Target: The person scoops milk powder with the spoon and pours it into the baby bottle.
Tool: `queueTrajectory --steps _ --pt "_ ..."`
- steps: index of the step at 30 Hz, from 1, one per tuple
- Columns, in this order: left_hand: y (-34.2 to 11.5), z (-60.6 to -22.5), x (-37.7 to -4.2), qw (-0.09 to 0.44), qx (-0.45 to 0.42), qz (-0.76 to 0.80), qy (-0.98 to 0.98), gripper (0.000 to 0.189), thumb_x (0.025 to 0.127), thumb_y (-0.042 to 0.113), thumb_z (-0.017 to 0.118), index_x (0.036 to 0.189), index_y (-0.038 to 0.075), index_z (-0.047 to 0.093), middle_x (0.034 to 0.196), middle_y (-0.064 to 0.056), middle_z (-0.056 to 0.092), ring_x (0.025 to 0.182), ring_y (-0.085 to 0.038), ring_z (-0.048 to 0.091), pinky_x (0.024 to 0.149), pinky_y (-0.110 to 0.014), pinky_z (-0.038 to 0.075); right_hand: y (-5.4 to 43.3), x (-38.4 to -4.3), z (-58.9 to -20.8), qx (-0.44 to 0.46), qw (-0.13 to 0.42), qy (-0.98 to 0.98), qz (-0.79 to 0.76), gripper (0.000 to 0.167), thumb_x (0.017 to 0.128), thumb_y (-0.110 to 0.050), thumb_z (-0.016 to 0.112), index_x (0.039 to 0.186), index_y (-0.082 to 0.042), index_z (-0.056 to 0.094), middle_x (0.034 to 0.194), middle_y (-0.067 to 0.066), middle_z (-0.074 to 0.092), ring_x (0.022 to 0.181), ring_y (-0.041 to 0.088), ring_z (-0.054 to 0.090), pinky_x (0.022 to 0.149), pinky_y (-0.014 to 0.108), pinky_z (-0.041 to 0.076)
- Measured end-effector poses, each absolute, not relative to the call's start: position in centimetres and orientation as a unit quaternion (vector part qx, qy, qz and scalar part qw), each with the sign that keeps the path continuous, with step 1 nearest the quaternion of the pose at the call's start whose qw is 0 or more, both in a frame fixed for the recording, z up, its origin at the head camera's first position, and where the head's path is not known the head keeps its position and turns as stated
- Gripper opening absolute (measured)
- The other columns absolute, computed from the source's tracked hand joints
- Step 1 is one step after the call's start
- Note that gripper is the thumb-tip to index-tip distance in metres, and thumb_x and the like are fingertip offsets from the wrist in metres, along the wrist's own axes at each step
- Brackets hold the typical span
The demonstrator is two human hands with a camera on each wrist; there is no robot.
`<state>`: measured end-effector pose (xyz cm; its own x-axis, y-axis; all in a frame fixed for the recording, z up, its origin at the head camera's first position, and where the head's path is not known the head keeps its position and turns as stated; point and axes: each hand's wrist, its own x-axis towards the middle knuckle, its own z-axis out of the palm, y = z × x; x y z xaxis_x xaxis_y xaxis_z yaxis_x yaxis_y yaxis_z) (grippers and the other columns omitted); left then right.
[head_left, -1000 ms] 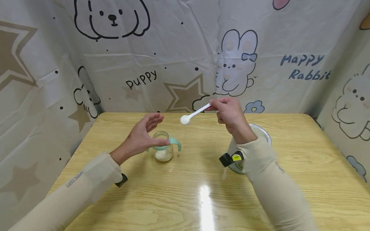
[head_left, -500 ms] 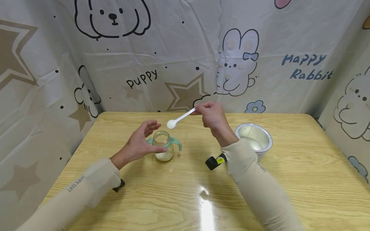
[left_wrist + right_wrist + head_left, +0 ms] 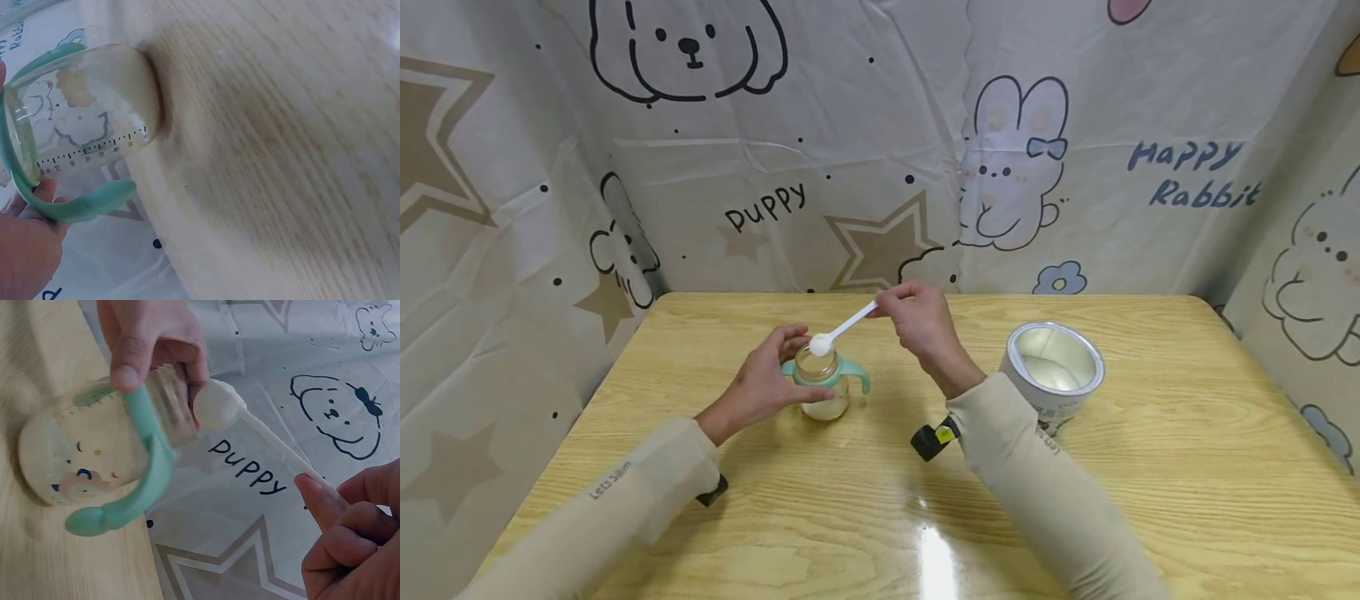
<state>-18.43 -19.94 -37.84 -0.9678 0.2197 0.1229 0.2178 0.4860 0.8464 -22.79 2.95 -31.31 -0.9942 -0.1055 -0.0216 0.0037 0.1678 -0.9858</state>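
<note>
A clear baby bottle (image 3: pixel 826 407) with a mint-green two-handled collar stands upright and uncapped on the table. My left hand (image 3: pixel 762 380) holds it round the collar and neck, thumb in front and fingers behind. Pale contents (image 3: pixel 128 84) show at the bottom of the bottle in the left wrist view. Between thumb and fingers, my right hand (image 3: pixel 921 327) pinches the handle of a white measuring scoop (image 3: pixel 219 406). White powder is heaped in the scoop's bowl, which is just above the bottle's open mouth; whether they touch I cannot tell.
An open can (image 3: pixel 1047 402) with a silvery rim and shiny inside stands to the right, beyond my right forearm. The wooden table (image 3: pixel 820 517) ends at a printed cloth backdrop (image 3: pixel 865 125) behind and at both sides.
My right hand has moved left and down, bringing the powder-filled scoop from mid-table to the bottle's mouth. My left hand has closed in on the bottle's neck. The can has come into fuller view.
</note>
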Motion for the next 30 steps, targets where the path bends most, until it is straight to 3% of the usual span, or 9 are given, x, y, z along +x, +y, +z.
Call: queueTrajectory --steps 5,12,16,18,21,26,30 --pt "-19.9 -38.1 -18.4 -0.011 0.131 0.483 0.866 0.090 0.074 0.012 0.090 0.145 -0.005 0.036 0.138 -0.024 0.054 0.127 -0.041 0.052 0.108 -0.055 0.042 2.5 -22.6 -31.9 -0.055 0.025 0.782 -0.620 0.014 0.096 -0.016 0.062 0.095 -0.004 0.068 0.089 0.007 0.076 0.061 0.011 0.041 0.055 0.025 0.032" --pt "-19.8 -38.0 -18.5 -0.015 0.129 0.479 0.868 0.089 0.073 0.011 0.091 0.143 -0.004 0.038 0.134 -0.019 0.059 0.126 -0.038 0.054 0.107 -0.054 0.042 3.1 -22.4 -32.7 -0.111 0.053 0.789 -0.602 0.015 0.098 -0.015 0.061 0.102 -0.001 0.065 0.099 0.015 0.075 0.060 0.012 0.041 0.056 0.028 0.029" --pt "-19.8 -37.9 -18.5 -0.015 0.128 0.478 0.869 0.088 0.073 0.011 0.091 0.143 -0.003 0.038 0.134 -0.019 0.059 0.127 -0.038 0.053 0.107 -0.055 0.042 4.3 -22.3 -32.7 -0.169 0.048 0.818 -0.547 0.015 0.099 -0.015 0.064 0.102 0.000 0.065 0.098 0.014 0.075 0.080 0.015 0.065 0.070 0.029 0.048" --pt "-19.8 -37.9 -18.4 -0.014 0.126 0.476 0.870 0.088 0.074 0.012 0.091 0.143 -0.003 0.038 0.135 -0.019 0.059 0.127 -0.037 0.053 0.107 -0.054 0.042 4.9 -22.2 -32.7 -0.207 0.034 0.836 -0.507 0.013 0.098 -0.014 0.067 0.100 -0.002 0.067 0.095 0.011 0.075 0.086 0.018 0.069 0.074 0.031 0.052" --pt "-19.9 -38.0 -18.4 -0.012 0.123 0.476 0.871 0.088 0.074 0.013 0.090 0.143 -0.003 0.038 0.135 -0.018 0.059 0.127 -0.037 0.053 0.108 -0.054 0.042 5.7 -22.0 -32.6 -0.268 0.009 0.851 -0.451 0.010 0.096 -0.014 0.069 0.098 -0.004 0.070 0.093 0.006 0.074 0.078 0.019 0.066 0.068 0.031 0.052" --pt "-20.1 -38.1 -18.3 -0.010 0.124 0.475 0.871 0.088 0.074 0.013 0.090 0.143 -0.003 0.038 0.137 -0.018 0.058 0.127 -0.037 0.053 0.107 -0.054 0.042 6.6 -21.9 -32.9 -0.350 -0.027 0.845 -0.404 0.006 0.095 -0.012 0.069 0.096 -0.007 0.072 0.094 0.006 0.075 0.059 0.011 0.047 0.052 0.025 0.040" --pt "-20.1 -38.2 -18.2 -0.010 0.126 0.476 0.870 0.089 0.074 0.013 0.091 0.143 -0.003 0.038 0.137 -0.019 0.058 0.127 -0.037 0.054 0.107 -0.055 0.042 7.0 -22.0 -33.4 -0.387 -0.056 0.829 -0.399 0.004 0.095 -0.010 0.069 0.096 -0.008 0.072 0.093 0.005 0.075 0.053 0.007 0.041 0.048 0.023 0.035"
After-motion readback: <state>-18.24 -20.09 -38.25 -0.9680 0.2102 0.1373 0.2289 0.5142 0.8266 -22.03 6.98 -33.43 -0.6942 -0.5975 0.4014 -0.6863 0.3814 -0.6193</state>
